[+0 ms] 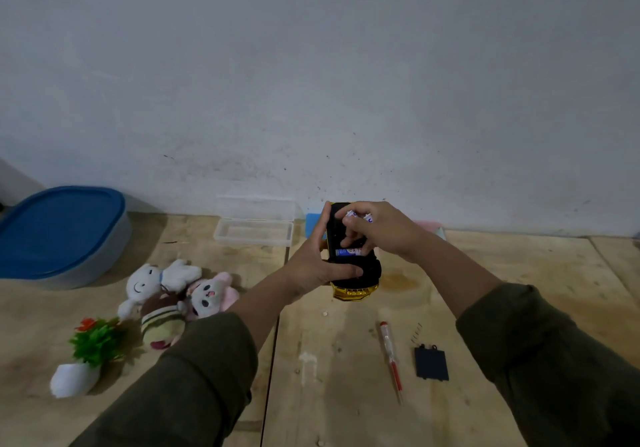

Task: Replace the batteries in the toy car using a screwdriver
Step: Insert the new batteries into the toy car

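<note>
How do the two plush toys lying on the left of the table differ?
The white plush toy is plain white with a smiling face and a blue collar; the pink plush toy has pink ears and dark eye patches. The white one lies farther left and nearer the wall, the pink one closer to the person's left sleeve. Both lie on the wooden table, touching a striped brown plush.

A plain room at home, it seems: a rough plywood surface (346, 394) against a scuffed white wall (311, 83), with plush toys (173, 291), a small fake plant (97, 341) and plastic storage boxes (254, 232) lying about.
</note>
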The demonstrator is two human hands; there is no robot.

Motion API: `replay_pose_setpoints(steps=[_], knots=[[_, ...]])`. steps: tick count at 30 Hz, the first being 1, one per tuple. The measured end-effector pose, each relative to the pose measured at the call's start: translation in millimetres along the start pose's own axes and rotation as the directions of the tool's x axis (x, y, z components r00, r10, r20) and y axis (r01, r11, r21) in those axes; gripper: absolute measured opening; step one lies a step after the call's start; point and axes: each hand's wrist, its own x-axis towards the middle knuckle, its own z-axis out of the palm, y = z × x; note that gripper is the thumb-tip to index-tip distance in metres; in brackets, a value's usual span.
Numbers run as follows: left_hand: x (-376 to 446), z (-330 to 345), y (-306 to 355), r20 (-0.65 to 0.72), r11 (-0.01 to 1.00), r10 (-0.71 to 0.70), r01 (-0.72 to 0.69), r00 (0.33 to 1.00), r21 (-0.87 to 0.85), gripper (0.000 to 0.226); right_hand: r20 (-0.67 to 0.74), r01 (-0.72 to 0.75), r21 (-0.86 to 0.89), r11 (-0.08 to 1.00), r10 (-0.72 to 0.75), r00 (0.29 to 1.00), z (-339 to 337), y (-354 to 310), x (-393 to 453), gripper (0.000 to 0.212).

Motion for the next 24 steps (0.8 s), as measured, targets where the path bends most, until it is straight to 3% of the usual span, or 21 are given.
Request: replay_pose_setpoints(steps=[5,12,17,24], knots=[[4,4,2,0.006,1.000,-0.022,0.022,1.000,-0.013,0.118,-0.021,0.099,-0.025,0.995,-0.100,0.995,-7,5,7,0.017],[8,2,2,0.003,0.998,-0.057,0.057,0.998,-0.036,0.118,-0.046,0.169,-0.190,0.967,-0.181,0.982,-9,10,19,0.014],[9,-5,4,-0.010,0.998,-0.053,0.053,0.999,-0.038,0.118,-0.002,0.200,-0.142,0.969,-0.203,0.979,-6,9,21,0.013],[3,-12,6,-0.021,0.998,-0.056,0.055,0.998,-0.041,0.119,0.046,0.282,-0.226,0.933,-0.279,0.959,-4,4,20,0.023]])
